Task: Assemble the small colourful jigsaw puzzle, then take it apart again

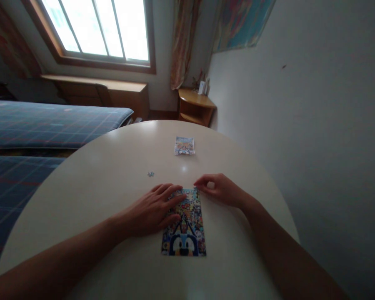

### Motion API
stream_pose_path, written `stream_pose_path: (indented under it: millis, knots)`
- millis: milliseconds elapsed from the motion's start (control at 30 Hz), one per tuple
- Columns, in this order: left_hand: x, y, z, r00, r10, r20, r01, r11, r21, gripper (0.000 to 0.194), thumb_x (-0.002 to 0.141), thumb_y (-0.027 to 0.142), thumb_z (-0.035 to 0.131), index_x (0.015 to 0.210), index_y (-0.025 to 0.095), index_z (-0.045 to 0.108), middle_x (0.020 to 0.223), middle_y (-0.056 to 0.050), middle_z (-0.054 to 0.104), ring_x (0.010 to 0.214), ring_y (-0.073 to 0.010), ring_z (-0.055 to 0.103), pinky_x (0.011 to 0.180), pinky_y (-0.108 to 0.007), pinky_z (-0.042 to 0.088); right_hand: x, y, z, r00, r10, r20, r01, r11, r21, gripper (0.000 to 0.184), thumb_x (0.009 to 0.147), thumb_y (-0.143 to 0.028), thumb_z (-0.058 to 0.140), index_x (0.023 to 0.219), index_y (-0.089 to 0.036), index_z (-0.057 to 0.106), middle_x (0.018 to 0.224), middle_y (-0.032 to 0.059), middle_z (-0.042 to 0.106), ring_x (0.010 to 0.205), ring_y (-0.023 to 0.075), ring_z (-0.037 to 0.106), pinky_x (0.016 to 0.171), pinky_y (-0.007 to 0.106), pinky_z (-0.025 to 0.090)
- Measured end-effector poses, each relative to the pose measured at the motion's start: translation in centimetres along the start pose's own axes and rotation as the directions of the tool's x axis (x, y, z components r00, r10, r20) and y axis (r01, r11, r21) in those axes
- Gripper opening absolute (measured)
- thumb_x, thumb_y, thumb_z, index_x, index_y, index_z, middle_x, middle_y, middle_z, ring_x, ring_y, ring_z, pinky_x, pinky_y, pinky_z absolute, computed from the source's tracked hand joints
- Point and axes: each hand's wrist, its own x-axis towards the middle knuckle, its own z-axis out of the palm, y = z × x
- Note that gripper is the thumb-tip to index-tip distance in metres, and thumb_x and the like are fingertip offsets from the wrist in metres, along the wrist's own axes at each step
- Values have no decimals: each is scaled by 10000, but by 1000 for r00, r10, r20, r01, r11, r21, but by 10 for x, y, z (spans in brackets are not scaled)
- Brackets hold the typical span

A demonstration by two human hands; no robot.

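Observation:
A colourful jigsaw puzzle (187,227) lies flat on the white table, with a blue cartoon dog's face at its near end. My left hand (156,208) rests on its upper left part, fingers spread, hiding some of the picture. At the top right corner, my right hand (217,188) pinches a small jigsaw piece (195,188) between thumb and fingertips, against the puzzle's edge. Most of that piece is covered by the fingers. A few loose jigsaw pieces (150,173) lie together beyond my left hand.
Farther back on the round table (112,154) lies a small printed packet (184,146) with a similar dog picture. A plaid mattress (56,123) stands to the left, a white wall (300,125) to the right. Behind are a corner shelf (196,98) and a window (100,29).

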Motion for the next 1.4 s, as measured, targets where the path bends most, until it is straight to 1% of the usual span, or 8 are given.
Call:
stream_pose_path:
  millis: [200,433,767,967,1067,1133,1200,1400]
  knots:
    - [0,1,-1,1000,3,3,-3,1000,18,481,990,471,410,1423,261,389,1454,-103,416,1295,-301,416,1091,-503,359,1,-10,9,999,-48,4,48,998,44,145,859,-279,639,899,-187,742,808,28,730,712,129,623,690,251,485]
    - [1,1,-1,1000,13,-8,-13,1000,0,490,986,472,420,1424,256,388,1441,-100,431,1283,-300,424,1084,-500,364,4,-11,17,997,-83,2,83,996,-23,134,837,-226,646,897,-194,761,779,28,720,711,131,615,702,253,477]
    - [1,0,0,1000,11,-5,-11,1000,20,496,989,475,414,1410,214,390,1422,-104,459,1291,-284,420,1099,-475,353,5,-11,18,996,-90,20,90,995,-35,157,824,-191,633,899,-181,771,793,38,726,715,132,621,708,251,476]
    - [1,0,0,1000,15,-18,-14,1000,13,493,986,472,427,1405,214,402,1430,-102,458,1287,-284,428,1090,-476,362,3,-14,17,991,-132,31,133,990,-46,243,819,-149,615,1009,-190,761,817,40,708,665,112,596,666,239,461]
    - [1,0,-1,1000,12,-19,-12,1000,15,492,988,480,416,1406,222,402,1422,-99,463,1281,-283,434,1084,-476,368,2,-16,14,986,-155,52,160,983,-88,208,804,-135,620,936,-183,772,796,37,702,651,106,585,663,241,447]
    - [1,0,-1,1000,12,-13,-12,1000,25,499,989,492,405,1407,219,399,1426,-100,459,1284,-282,430,1086,-470,369,2,-15,13,990,-133,49,137,987,-86,170,803,-154,629,894,-177,771,760,31,702,659,111,585,661,239,443]
    - [1,0,0,1000,14,-18,-13,1000,26,500,991,498,396,1407,221,398,1429,-101,457,1286,-283,429,1085,-470,371,2,-13,12,997,-75,37,77,996,-54,150,816,-187,630,881,-171,764,735,26,704,661,115,586,639,232,440]
    - [1,0,0,1000,20,-21,-19,999,32,487,990,477,409,1404,221,400,1424,-101,461,1285,-287,428,1081,-481,373,3,-16,14,997,68,33,-68,998,-3,167,822,-284,643,844,-156,750,724,28,714,630,117,606,593,223,435]
